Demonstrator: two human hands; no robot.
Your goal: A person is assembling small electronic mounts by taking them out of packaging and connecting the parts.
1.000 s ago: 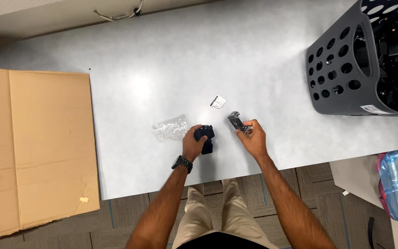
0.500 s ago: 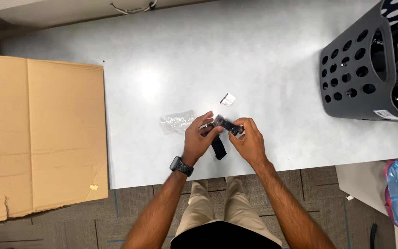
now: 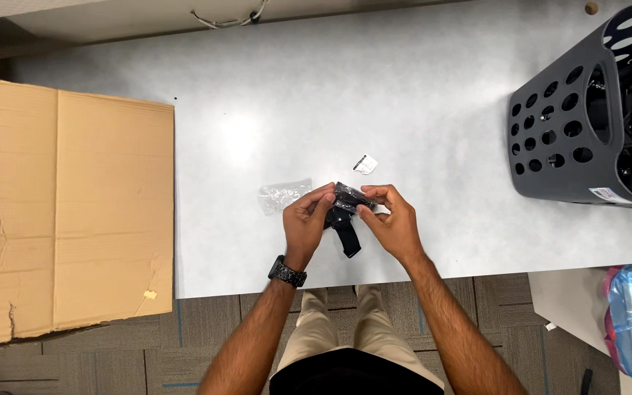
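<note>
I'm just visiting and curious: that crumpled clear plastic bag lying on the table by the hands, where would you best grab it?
Probably from above, pinching a raised wrinkle near the middle of the clear plastic bag. It lies flat and crumpled on the white table, so no edge stands up to slide under. The left hand is nearest, just beside it; both hands now hold a small black part.

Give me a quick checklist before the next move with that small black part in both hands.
1. Left hand gripping the small black part: ok.
2. Right hand pinching its wrapped end: ok.
3. Part held above the white table, strap end hanging free: ok.
4. Clear plastic bag within reach beside the left hand: ok.
5. Small white tag lying apart on the table: ok.
6. Wrapping fully off the part: cannot tell.
</note>
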